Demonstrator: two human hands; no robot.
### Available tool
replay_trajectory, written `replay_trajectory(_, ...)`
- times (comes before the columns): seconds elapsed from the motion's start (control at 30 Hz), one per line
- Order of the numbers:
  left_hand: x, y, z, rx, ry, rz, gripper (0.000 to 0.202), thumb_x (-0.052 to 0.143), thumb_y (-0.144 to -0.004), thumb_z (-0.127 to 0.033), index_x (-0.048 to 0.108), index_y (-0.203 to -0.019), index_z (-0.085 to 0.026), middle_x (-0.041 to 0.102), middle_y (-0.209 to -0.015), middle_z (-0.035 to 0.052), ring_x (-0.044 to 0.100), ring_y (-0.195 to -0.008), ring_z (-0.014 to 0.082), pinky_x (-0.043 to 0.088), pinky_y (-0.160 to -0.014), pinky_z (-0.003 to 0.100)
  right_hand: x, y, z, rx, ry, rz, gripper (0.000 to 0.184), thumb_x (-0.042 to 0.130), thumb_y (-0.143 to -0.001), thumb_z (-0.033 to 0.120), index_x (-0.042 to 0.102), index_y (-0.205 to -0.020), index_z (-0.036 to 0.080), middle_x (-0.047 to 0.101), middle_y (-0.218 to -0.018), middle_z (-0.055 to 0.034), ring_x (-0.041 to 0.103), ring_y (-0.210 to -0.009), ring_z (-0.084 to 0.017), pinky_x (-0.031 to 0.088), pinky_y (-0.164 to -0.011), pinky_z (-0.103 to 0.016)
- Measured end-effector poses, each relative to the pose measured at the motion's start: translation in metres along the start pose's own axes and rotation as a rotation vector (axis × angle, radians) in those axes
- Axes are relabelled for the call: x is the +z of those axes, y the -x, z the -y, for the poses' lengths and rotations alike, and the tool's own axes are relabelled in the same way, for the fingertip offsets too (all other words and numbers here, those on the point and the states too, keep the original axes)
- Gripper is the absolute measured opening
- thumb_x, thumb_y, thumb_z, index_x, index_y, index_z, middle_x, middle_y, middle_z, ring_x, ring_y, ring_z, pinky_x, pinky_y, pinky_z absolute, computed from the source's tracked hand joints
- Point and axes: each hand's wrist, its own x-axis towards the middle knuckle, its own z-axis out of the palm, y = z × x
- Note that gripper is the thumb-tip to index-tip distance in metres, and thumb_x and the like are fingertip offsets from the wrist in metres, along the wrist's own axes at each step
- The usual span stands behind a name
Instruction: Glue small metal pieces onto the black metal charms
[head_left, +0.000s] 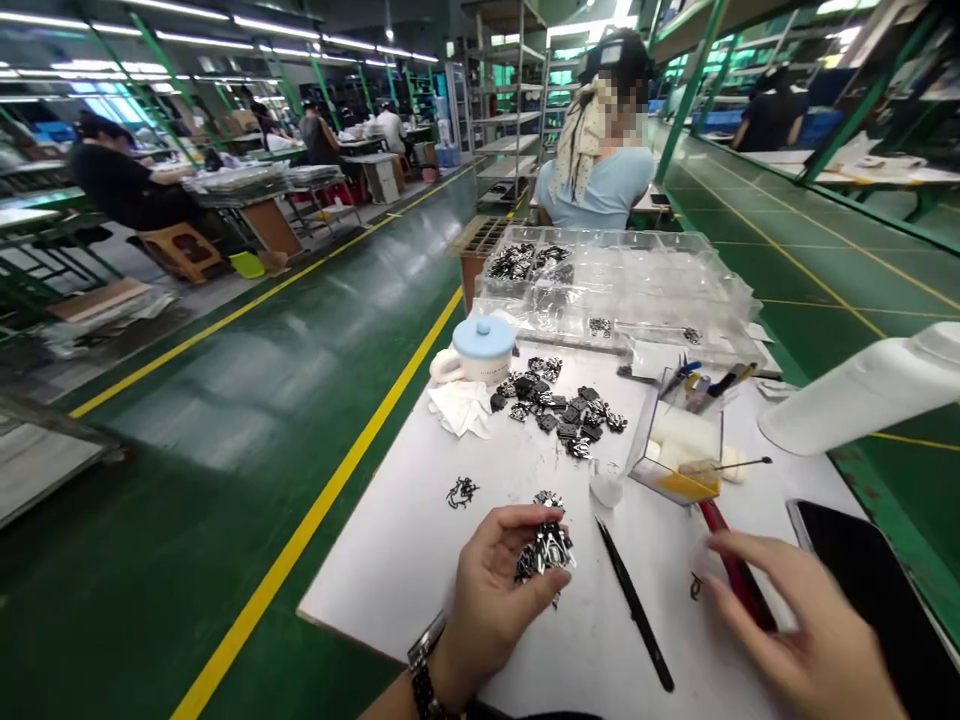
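My left hand (499,580), a watch on its wrist, has thumb and fingers closed around small black-and-silver parts (551,550). What they are exactly I cannot make out. More such parts lie directly behind that hand on the white table. My right hand (814,635) is slightly blurred, thumb and forefinger spread with nothing seen between them. It hovers by a red-and-black handled tool (739,570), partly covered by the fingers. Near its thumb lie a few tiny dark pieces (696,586). Black tweezers (634,605) rest between the two hands.
Beyond the hands lies a heap of black-and-silver parts (574,415), beside a mug with a blue lid (484,345). A clear tool box (679,450), a white bottle (862,390) and a phone (877,590) stand or lie right. Divided clear trays (637,280) sit behind; a person sits farther back.
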Motion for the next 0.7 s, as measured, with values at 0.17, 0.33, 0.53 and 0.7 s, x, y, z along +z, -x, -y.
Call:
replay_trajectory(0.17, 0.014, 0.010, 0.009, 0.009, 0.026, -0.073, 0.035, 0.076, -0.077, -0.024, 0.060, -0.107, -0.018, 0.065, -0.111, 0.0084, 0.062, -0.102, 0.0186, 0.050, -0.092, 0.027, 0.040, -0.053, 0.035, 0.353, -0.101, 0.372, 0.065, 0.060, -0.076, 0.062, 0.045, -0.123, 0.020, 0.062, -0.072, -0.0012, 0.055, -0.053, -0.019, 0.042, -0.048, -0.031)
replay_trajectory(0.33, 0.026, 0.015, 0.011, -0.042, -0.060, -0.114, 0.031, 0.078, -0.075, -0.027, 0.063, -0.101, -0.018, 0.067, -0.107, 0.0056, 0.060, -0.106, 0.0181, 0.046, -0.096, 0.026, 0.059, -0.069, 0.036, 0.334, -0.042, 0.346, 0.027, 0.064, -0.075, 0.047, 0.057, -0.081, 0.021, 0.053, -0.055, 0.0008, 0.047, -0.051, -0.018, 0.028, -0.051, -0.029)
replay_trajectory(0.53, 0.029, 0.017, 0.012, -0.090, -0.113, -0.056, 0.034, 0.075, -0.076, -0.020, 0.062, -0.107, -0.020, 0.067, -0.111, 0.0043, 0.062, -0.102, 0.0161, 0.049, -0.092, 0.025, 0.046, -0.065, 0.042, 0.321, -0.255, 0.249, 0.031, 0.061, -0.073, 0.051, 0.051, -0.073, 0.021, 0.055, -0.066, -0.0020, 0.051, -0.060, -0.018, 0.038, -0.055, -0.030)
replay_trajectory(0.7, 0.028, 0.018, 0.013, -0.167, -0.087, 0.015, 0.037, 0.076, -0.076, -0.019, 0.062, -0.110, -0.021, 0.069, -0.109, 0.0042, 0.066, -0.097, 0.0146, 0.051, -0.089, 0.022, 0.012, -0.053, 0.049, 0.526, -0.772, 0.208, 0.027, 0.069, -0.075, 0.040, 0.053, -0.089, 0.023, 0.067, -0.090, -0.0064, 0.064, -0.077, -0.020, 0.051, -0.064, -0.031)
